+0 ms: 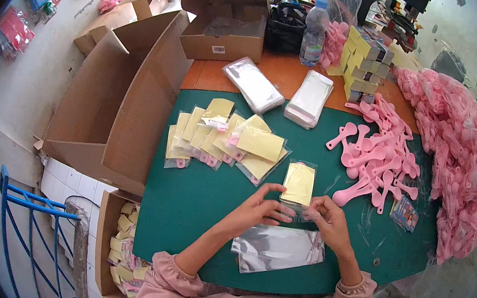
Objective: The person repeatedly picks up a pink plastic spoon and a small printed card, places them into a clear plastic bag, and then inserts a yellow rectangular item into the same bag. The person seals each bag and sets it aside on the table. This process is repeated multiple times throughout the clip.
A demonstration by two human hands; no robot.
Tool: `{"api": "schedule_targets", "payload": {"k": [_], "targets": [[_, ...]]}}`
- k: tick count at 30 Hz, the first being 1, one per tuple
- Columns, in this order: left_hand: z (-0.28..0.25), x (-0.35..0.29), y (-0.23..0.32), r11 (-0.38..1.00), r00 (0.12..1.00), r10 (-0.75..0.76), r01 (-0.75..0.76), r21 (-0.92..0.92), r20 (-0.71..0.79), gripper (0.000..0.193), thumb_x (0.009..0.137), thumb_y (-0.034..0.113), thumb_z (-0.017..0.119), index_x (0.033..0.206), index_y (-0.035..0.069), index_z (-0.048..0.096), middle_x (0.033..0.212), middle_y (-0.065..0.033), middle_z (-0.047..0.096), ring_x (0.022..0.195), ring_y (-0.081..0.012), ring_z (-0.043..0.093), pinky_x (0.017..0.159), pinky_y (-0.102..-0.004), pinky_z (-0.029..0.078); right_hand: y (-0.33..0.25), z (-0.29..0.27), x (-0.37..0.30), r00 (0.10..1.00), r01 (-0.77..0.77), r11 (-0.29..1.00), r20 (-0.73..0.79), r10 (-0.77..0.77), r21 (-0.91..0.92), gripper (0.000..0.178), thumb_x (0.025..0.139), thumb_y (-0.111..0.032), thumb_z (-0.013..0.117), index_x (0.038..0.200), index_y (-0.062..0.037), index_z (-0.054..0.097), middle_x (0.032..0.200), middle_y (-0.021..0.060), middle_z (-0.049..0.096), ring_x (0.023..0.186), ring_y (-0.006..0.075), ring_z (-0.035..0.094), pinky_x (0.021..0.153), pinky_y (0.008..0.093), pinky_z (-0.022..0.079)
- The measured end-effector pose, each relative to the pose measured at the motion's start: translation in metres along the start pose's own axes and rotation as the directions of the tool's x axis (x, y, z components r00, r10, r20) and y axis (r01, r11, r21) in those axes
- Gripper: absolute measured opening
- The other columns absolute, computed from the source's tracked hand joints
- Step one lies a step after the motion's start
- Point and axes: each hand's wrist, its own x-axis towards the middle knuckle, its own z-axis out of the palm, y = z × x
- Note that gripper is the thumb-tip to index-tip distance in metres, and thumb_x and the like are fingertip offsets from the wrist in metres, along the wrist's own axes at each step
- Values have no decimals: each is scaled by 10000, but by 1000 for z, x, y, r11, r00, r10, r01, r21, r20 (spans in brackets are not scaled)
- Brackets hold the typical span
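Yellow card inside a clear little bag (298, 184) sits on the green worktop (196, 203), and both hands pinch its bottom edge — the left hand (259, 207) with fingers curled on the left corner, the right hand (329, 217) with fingertips closed on the right corner. Just below the hands lies a stack of shiny clear bags (277, 249), and up to the left is a pile of filled bags (227, 140) with yellow cards in them. Pink plastic spoons (375, 160) lie close on the right — an even bigger heap of pink spoons (458, 152) is past them.
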Motion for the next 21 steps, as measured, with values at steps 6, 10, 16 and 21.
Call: {"api": "schedule_targets", "payload": {"k": [6,10,16,21], "targets": [[6,9,-12,702,938,346,-246,669,-17,207,804,110,581,978,38,495,908,-88,541,880,-154,579,638,-275,508,7,6,0,991,-39,999,-125,37,-13,97,844,-55,538,853,26,486,803,72,591,722,103,598,629,219,489],[2,12,-15,620,916,390,-189,762,-91,162,788,115,620,874,6,536,828,-88,553,785,-132,590,613,-260,506,3,11,2,985,-87,994,-156,76,-65,93,842,-46,536,849,30,485,784,77,594,689,113,606,621,221,495],[10,15,-16,764,902,368,-153,627,-227,157,810,101,602,874,-5,505,749,-48,566,692,-94,576,569,-218,485,1,14,3,972,-125,992,-202,120,-14,88,828,-2,531,858,8,449,759,90,591,637,124,600,575,218,501],[14,13,-12,800,894,349,-129,586,-281,161,814,93,590,891,7,478,762,-44,569,689,-86,568,536,-217,476,8,12,1,976,-99,995,-198,92,-25,156,816,28,529,935,8,430,748,84,585,633,129,599,573,218,502]]}}
